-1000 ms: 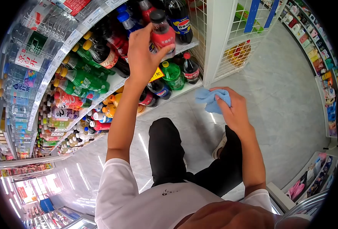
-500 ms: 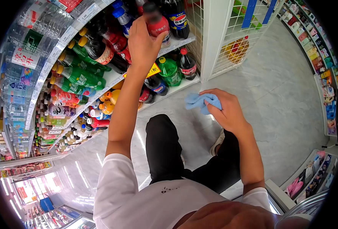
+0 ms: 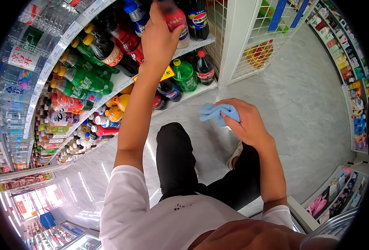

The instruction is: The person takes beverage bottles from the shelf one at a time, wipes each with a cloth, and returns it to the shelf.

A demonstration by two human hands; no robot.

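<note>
My left hand is closed round a bottle with a red label on the upper shelf, its cap partly out of view. Right of it stands a dark cola bottle with a blue label; to its left is a blue-capped bottle. My right hand grips a crumpled light blue cloth above the floor. On the shelf below stand a green bottle and a red-capped cola bottle. A yellow price tag hangs from the shelf edge beside my left wrist.
Drink shelves curve down the left side, full of bottles. A white wire-mesh rack side stands right of the bottles. Shelves of small packets line the far right, and a low bin sits at lower right. Grey tiled floor lies between.
My left hand has moved up and back over the upper shelf with the red-labelled bottle. My right hand and the blue cloth have shifted slightly left.
</note>
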